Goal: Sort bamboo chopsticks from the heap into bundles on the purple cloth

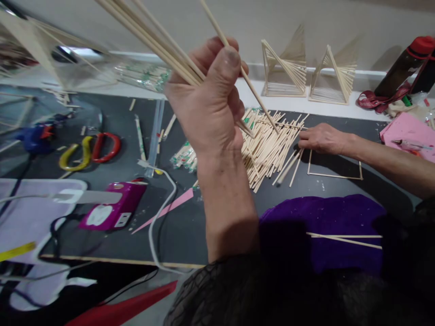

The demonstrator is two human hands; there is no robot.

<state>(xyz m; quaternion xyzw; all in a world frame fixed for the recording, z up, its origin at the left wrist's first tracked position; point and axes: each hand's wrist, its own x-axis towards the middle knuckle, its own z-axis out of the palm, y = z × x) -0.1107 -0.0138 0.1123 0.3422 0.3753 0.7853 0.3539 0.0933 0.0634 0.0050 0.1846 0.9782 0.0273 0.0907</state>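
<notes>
Raised in the middle of the view, my left hand point(217, 95) is closed around a bundle of thin wooden sticks point(163, 50). A single wooden stick point(251, 86) is pinched between its thumb and finger, slanting down toward the pile. Below and to the right lies a loose pile of wooden sticks point(272, 149) on the dark table. My right hand point(319, 137) is at the pile's right edge, fingers bent and pressed together at the end of a stick; its fingertips are partly hidden. Under my right forearm lies a flat square stick frame point(335, 175).
Two stick models point(284, 72) stand against the wall, beside a bottle point(403, 68). Scissors point(90, 151), a blue glue gun point(37, 138) and a magenta box point(113, 206) with a white cable lie left. Two sticks rest on purple cloth point(288, 213) in front.
</notes>
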